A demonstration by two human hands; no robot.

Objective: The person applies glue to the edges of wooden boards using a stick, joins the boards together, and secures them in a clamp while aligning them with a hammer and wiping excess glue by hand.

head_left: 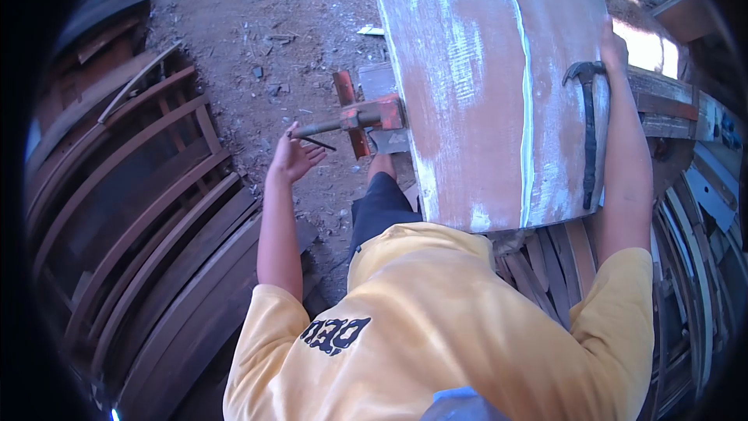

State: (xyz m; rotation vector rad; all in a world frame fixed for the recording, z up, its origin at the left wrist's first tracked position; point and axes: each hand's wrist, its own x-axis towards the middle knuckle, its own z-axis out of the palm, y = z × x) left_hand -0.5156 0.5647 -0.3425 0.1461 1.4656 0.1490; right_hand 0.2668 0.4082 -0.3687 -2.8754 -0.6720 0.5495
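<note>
A broad wooden panel [483,93] with whitish patches lies in front of me, a pale line of filler or glue running along its length. At its left edge sits a rusty red bar clamp [382,114], its screw pointing left. My left hand [293,157] is at the screw's outer end, touching the thin turning bar, with its fingers spread. Over on the far right edge of the panel, my right hand [614,51] grips the side; its fingertips are partly hidden. A claw hammer [590,136] with a dark handle rests on the panel beside my right forearm.
Curved wooden frames [148,187] are stacked along the left. Loose wooden strips [557,265] lie beneath the panel's near end, with more boards [701,226] at right. The dirt ground [241,39] is littered with wood scraps. A wooden beam [662,101] stands right of the panel.
</note>
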